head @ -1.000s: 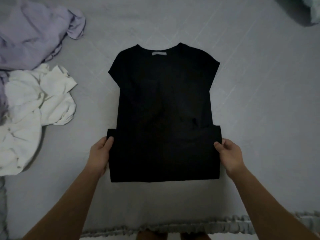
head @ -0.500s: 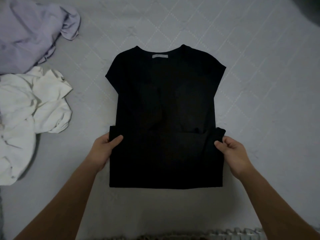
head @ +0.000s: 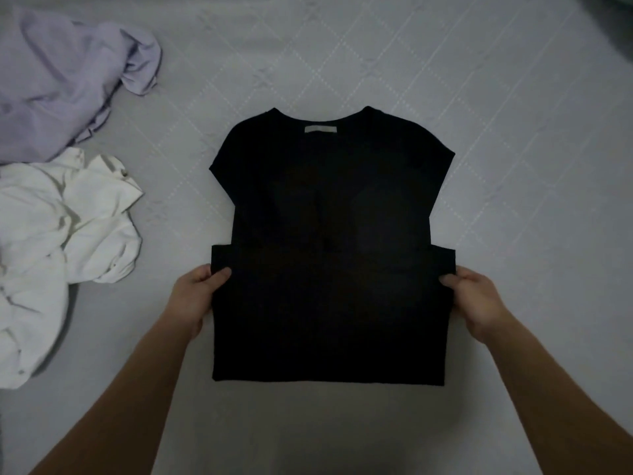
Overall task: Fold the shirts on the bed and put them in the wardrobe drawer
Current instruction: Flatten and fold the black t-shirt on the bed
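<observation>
A black shirt (head: 330, 214) lies flat on the grey quilted bed (head: 513, 132), collar away from me, a pale label at its neck. Its lower part is folded up over the body, forming a wider band across the bottom. My left hand (head: 193, 296) pinches the left edge of that folded band, thumb on top. My right hand (head: 478, 299) pinches the right edge the same way. Both forearms reach in from the bottom corners.
A crumpled white shirt (head: 51, 255) lies at the left edge of the bed. A crumpled lilac shirt (head: 58, 73) lies behind it at the top left. Bare quilt surrounds the black shirt on the right and in front.
The view has shifted forward, so the frilled bed edge has dropped out of sight. My thumbs have closed onto the folded band's edges; the shirt lies much as before.
</observation>
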Demonstrator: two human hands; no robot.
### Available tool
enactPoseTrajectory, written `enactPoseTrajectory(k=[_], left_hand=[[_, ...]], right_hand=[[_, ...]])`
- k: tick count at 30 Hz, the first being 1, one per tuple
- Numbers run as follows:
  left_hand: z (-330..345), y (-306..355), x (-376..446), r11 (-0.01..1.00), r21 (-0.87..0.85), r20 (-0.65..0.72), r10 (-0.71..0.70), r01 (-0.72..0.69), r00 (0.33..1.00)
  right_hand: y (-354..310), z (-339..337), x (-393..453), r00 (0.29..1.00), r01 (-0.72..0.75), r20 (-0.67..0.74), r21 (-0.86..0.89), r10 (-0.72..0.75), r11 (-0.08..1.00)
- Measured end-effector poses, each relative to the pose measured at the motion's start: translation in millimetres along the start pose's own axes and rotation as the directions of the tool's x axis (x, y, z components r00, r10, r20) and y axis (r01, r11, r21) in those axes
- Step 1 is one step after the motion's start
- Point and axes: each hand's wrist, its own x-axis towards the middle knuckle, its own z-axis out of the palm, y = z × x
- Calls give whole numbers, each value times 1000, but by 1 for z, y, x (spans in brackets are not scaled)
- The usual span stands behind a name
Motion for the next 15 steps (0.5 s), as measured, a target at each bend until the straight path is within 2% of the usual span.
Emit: enactPoseTrajectory(k=[2,7,13,15], left_hand=[[0,-5,-2,999,33,-32,28,-27,999],[0,-14,-9,981,112,-89,170,-160,981],[-3,-2,1,987,38,95,153,-157,984],[-3,1,4,994,44,58,101,-103,993]], right_hand=[[9,2,1,999,12,-39,50,-10,999],[21,-3,-12,995,95,29,130,-100,987],[5,2,-10,981,168,74,134,-179,977],[0,5,-6,990,129,42,104,-134,986]])
